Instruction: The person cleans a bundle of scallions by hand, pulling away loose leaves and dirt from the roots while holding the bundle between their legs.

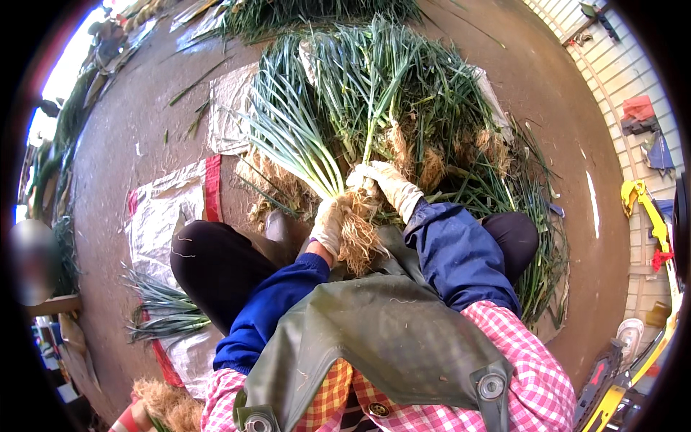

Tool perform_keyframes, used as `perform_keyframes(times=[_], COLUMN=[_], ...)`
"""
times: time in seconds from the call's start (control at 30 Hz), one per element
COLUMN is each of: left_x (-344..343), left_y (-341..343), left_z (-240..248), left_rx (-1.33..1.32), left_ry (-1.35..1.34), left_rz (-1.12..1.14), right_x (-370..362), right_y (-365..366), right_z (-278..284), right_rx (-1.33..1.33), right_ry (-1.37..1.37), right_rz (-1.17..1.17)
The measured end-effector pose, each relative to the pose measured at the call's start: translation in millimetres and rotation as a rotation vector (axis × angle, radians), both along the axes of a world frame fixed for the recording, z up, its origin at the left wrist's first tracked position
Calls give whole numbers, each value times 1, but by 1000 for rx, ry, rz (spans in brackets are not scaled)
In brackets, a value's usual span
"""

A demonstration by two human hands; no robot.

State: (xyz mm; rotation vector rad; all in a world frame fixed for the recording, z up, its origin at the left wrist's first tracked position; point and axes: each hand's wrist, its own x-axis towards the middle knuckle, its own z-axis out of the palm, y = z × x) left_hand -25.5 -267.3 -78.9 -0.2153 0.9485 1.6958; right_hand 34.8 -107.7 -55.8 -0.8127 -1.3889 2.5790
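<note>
My left hand [329, 225], in a pale work glove, is closed round the lower ends of a bunch of spring onions [306, 151]. Their green leaves fan up and to the left, and their tangled roots [358, 241] hang down in front of my apron. Just right of it, my gloved right hand [390, 186] has its fingers closed at the base of a spring onion stalk [371, 133] pointing away from me; its fingertips touch the root tangle. Beyond both hands lies a large heap of spring onions [432, 86], roots toward me.
A white sack with red edges [169, 209] lies at the left, with a smaller bunch of spring onions [169, 306] on it. Loose leaves [536, 252] spread at the right. Another heap [309, 14] lies at the far side. A yellow metal frame [655, 216] stands by the tiled wall.
</note>
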Motion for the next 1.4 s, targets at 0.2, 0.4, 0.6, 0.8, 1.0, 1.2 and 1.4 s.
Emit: perform_keyframes(times=[0.2,0.4,0.6,0.8,1.0,1.2,1.4], left_x=[22,9,4,7,19,24,16], left_y=[26,15,-1,-15,-13,2,-2], left_z=[39,4,29,60,28,41,46], left_rx=[-68,-71,58,178,166,55,140], left_ry=[-78,-17,26,-208,-81,2,-127], left_rz=[132,80,-11,-137,-195,-171,-181], right_x=[17,6,7,-35,-59,-58,-36], right_y=[9,-13,18,17,25,19,28], right_z=[-13,14,18,-13,-16,-38,-45], right_rx=[760,844,237,-220,-183,205,170], right_ry=[-184,-227,23,-135,243,0,75], right_rz=[51,161,-264,-275,-295,-418,-526])
